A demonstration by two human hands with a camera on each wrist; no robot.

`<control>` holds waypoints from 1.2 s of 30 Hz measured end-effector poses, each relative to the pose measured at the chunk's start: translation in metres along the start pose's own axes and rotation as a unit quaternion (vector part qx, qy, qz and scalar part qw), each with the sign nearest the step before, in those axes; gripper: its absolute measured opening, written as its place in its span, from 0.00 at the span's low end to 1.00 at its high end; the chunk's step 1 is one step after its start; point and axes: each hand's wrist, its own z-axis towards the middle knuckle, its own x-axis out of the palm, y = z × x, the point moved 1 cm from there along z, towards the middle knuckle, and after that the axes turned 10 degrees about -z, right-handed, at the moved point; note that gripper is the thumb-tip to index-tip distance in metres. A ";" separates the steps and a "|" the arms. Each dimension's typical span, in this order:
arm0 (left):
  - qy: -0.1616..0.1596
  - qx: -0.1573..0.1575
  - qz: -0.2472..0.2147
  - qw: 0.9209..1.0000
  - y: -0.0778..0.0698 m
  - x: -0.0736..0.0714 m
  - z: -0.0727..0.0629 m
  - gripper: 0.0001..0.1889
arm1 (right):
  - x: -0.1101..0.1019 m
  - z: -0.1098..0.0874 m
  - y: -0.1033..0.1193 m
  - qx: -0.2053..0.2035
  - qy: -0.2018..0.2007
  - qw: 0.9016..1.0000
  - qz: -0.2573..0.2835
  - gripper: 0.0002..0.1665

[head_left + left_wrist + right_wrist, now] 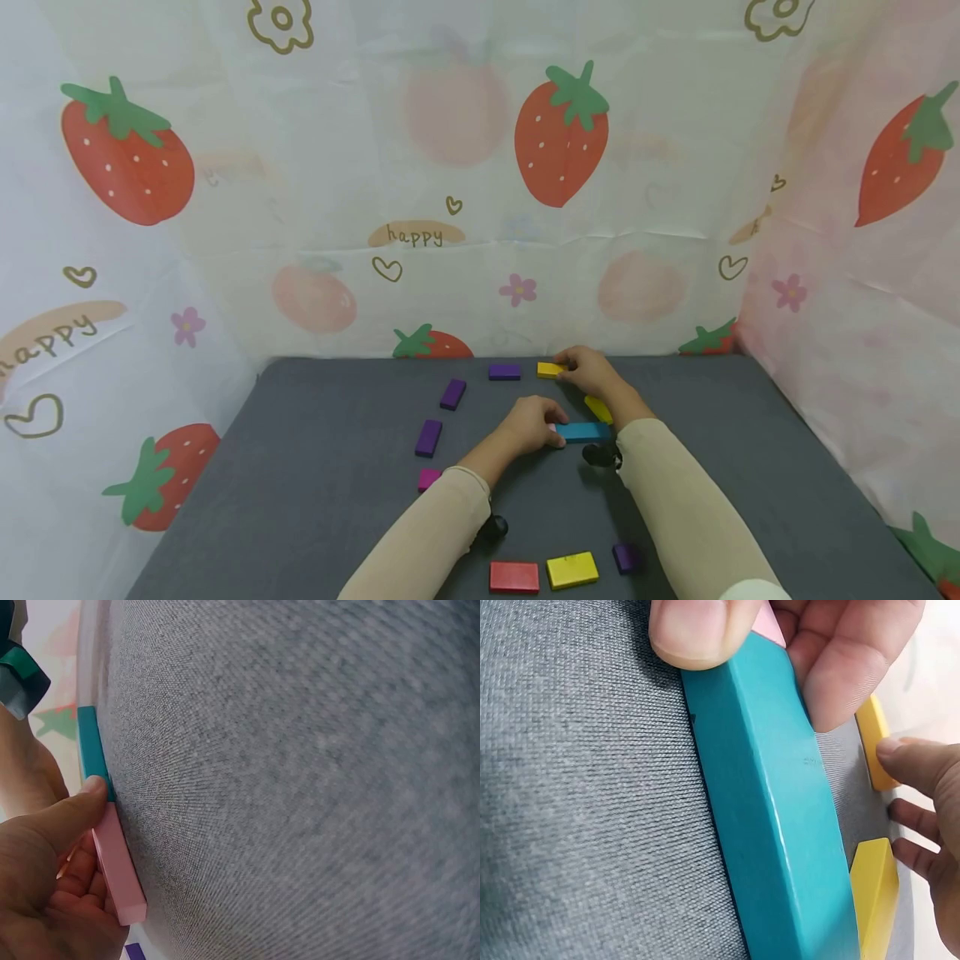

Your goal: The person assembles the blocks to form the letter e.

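My left hand (528, 425) pinches a row of two blocks where they meet end to end, a blue block (587, 432) and a pink block (118, 862). In the left wrist view its thumb presses on the blue block close to the seam. Farther back, my right hand (594, 372) holds the right end of a yellow block (547, 370) on the table, its thumb showing against it in the right wrist view. A second yellow block (598, 408) lies slanted under the right wrist, beyond the blue one. The left hand covers most of the pink block in the head view.
Purple blocks (504, 372) and a magenta block (429, 479) curve along the left on the grey table (315, 467). Near the front lie a red block (513, 577), a larger yellow block (572, 571) and a small purple block (626, 558). Strawberry-print cloth (337, 192) stands behind.
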 end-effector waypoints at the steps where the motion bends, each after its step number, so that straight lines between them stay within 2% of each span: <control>1: 0.000 -0.001 -0.002 1.000 0.000 0.000 0.000 0.15 | 0.000 0.000 0.000 0.002 0.000 1.000 -0.002 0.23; 16: 0.002 0.001 0.002 1.000 -0.004 0.002 -0.003 0.14 | 0.002 0.000 0.002 0.019 -0.005 0.999 -0.040 0.19; 26: 0.003 -0.007 -0.003 1.000 -0.007 0.002 -0.003 0.14 | -0.006 -0.007 0.009 0.016 0.001 1.000 -0.022 0.19; 36: 0.002 -0.004 -0.007 1.000 -0.003 -0.001 -0.001 0.14 | -0.016 -0.016 0.012 0.004 0.003 1.000 -0.011 0.19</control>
